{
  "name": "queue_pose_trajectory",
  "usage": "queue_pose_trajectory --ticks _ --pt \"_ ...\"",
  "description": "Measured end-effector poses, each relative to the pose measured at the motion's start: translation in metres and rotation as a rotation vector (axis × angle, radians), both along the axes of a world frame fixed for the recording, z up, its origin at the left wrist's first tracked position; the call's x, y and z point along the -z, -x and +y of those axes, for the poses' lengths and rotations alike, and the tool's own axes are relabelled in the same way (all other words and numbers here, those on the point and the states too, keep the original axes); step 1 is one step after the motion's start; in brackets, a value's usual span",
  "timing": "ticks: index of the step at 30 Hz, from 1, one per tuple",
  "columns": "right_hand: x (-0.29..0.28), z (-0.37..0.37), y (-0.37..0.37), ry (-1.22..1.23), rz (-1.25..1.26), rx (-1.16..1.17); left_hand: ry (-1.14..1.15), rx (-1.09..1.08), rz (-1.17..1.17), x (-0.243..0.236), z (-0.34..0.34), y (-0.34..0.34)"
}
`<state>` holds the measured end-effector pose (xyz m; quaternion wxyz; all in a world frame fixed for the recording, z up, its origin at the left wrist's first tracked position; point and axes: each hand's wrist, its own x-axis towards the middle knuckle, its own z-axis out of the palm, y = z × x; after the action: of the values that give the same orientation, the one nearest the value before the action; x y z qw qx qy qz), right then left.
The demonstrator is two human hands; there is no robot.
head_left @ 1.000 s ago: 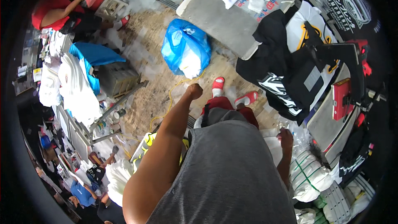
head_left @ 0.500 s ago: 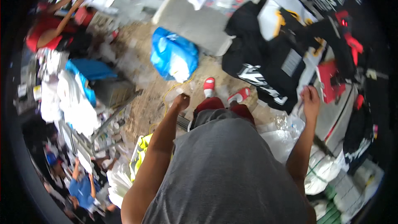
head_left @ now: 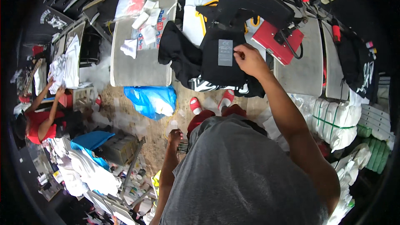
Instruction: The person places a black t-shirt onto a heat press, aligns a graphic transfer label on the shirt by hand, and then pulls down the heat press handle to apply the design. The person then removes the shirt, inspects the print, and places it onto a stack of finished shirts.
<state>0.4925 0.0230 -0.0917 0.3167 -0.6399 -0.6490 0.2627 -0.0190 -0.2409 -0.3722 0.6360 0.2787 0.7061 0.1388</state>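
Note:
My right hand point(head_left: 250, 61) reaches over a black garment point(head_left: 179, 54), fingertips pinched at the right edge of a grey printed rectangle point(head_left: 225, 60) on it; whether they hold anything is unclear. A red press unit point(head_left: 283, 37) lies just right of the hand, a dark metal plate point(head_left: 254, 4) above. A white garment with yellow trim point(head_left: 192, 21) lies under the black one. My left hand point(head_left: 175, 135) hangs low beside my body with curled fingers, contents hidden, below a blue plastic bag point(head_left: 146, 100) on the floor.
A grey board point(head_left: 125, 68) bears white scraps and a spray bottle. More boards point(head_left: 298, 77) and wrapped white bundles point(head_left: 333, 123) are at the right. A person in red point(head_left: 43, 123) handles white fabric at the left. A cluttered rack with white cloths point(head_left: 91, 168) stands at lower left.
My view has turned toward the bench. My right hand has risen from my side onto the black garment beside the grey rectangle. My left hand stays low, fingers curled.

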Motion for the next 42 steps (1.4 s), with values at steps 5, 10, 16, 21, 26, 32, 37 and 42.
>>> queue_pose_trajectory --ticks 5,10,16,21,26,32,37,42 --pt "0.031 0.033 0.016 -0.139 -0.227 0.091 0.009 -0.061 -0.095 -0.002 0.025 -0.011" --pt "0.027 0.027 0.018 -0.11 -0.27 0.166 -0.109 0.121 0.109 -0.036 0.05 -0.045" --pt "-0.024 -0.061 0.04 -0.217 -0.04 -0.257 0.004 -0.03 -0.098 -0.011 0.035 -0.011" --pt "-0.143 -0.072 0.036 0.479 0.223 -0.167 0.024 -0.085 -0.029 0.011 0.021 0.006" --pt "-0.245 0.022 -0.016 -0.716 -0.225 0.058 -0.038 -0.01 -0.052 -0.003 0.023 0.024" --pt "-0.235 0.134 -0.082 -0.503 -0.349 -0.038 -0.267 0.251 0.188 -0.012 0.026 0.023" --pt "-0.24 0.088 -0.022 -0.437 -0.479 0.288 0.005 0.089 -0.041 0.018 0.012 0.029" --pt "-0.326 -0.002 0.036 -0.149 -0.587 0.224 -0.032 0.346 -0.055 0.073 0.003 0.084"
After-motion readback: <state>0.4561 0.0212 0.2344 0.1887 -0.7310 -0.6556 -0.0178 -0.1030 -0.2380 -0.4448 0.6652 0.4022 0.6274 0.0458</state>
